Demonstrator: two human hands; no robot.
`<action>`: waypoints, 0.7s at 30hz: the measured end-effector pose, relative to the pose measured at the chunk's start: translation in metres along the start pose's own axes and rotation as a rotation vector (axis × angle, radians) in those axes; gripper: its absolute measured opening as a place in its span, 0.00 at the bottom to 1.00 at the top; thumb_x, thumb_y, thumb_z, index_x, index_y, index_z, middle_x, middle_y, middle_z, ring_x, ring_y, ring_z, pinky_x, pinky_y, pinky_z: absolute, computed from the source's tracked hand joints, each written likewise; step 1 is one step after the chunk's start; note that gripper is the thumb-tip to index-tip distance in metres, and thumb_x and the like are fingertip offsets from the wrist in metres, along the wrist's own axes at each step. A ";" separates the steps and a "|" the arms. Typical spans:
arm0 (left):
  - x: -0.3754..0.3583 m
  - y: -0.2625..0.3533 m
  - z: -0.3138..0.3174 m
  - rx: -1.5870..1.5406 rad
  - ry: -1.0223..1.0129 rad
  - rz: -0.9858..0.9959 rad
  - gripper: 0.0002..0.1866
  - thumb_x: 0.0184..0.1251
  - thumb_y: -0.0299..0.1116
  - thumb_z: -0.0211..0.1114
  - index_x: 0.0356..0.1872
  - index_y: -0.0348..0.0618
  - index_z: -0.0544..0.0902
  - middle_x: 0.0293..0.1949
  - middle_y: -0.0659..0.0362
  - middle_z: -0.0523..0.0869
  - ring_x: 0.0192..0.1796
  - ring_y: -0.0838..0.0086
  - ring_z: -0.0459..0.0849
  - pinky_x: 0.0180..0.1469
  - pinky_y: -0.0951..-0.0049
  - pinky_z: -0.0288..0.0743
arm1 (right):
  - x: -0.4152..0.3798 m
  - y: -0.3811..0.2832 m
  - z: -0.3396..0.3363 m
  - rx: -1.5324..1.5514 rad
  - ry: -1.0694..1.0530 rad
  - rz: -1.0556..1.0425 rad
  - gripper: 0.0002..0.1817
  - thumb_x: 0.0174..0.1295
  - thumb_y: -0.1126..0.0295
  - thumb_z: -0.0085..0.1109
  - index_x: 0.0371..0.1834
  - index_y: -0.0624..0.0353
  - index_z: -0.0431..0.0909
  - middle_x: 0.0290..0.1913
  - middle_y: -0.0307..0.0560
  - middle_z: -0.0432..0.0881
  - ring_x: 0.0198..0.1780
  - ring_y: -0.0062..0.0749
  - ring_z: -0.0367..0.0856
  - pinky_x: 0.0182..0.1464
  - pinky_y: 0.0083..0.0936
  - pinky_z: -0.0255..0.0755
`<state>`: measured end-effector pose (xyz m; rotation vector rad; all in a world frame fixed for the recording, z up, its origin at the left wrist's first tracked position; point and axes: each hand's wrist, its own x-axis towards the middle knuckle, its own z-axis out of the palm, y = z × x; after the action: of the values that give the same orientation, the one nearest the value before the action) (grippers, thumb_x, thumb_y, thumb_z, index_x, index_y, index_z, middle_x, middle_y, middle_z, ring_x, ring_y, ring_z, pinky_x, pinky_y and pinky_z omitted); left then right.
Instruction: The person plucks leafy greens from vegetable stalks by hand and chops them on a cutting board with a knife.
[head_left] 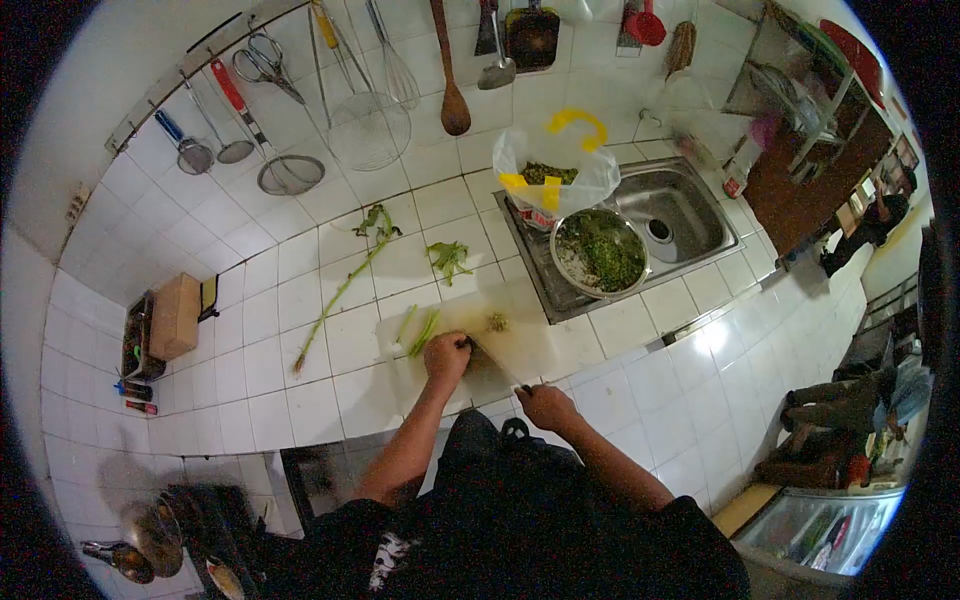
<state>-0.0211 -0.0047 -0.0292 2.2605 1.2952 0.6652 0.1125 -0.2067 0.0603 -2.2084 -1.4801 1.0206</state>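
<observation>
My right hand (548, 405) is closed around the handle of a knife (500, 363), whose blade slants up and left over a pale cutting board (530, 340). Close to the blade's far end is my left hand (446, 360), fingers curled in; what they hold, if anything, is hidden. Beside that hand lie short green stem pieces (424, 332). A small heap of cut bits (497, 321) rests on the board beyond the blade. Farther back on the white tiles are a leafy sprig (449, 259) and a long green stem (345, 283) with leaves at its top.
A steel bowl (600, 252) of chopped greens stands on the drainboard of the sink (690, 215), with a plastic bag (556, 165) behind it. Strainers, whisks and a wooden spoon (454, 110) hang on the wall. At far right a person (868, 232) is visible.
</observation>
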 end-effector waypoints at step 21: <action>-0.020 0.013 -0.012 0.053 0.058 0.093 0.08 0.44 0.31 0.70 0.28 0.44 0.87 0.36 0.55 0.84 0.43 0.58 0.80 0.47 0.62 0.76 | -0.008 0.013 0.003 0.163 -0.016 0.174 0.35 0.69 0.44 0.37 0.35 0.70 0.79 0.38 0.72 0.80 0.45 0.67 0.78 0.50 0.52 0.70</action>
<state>-0.0289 -0.0259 -0.0158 2.3726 1.2537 0.7424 0.1179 -0.2201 0.0538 -2.2456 -1.1812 1.1700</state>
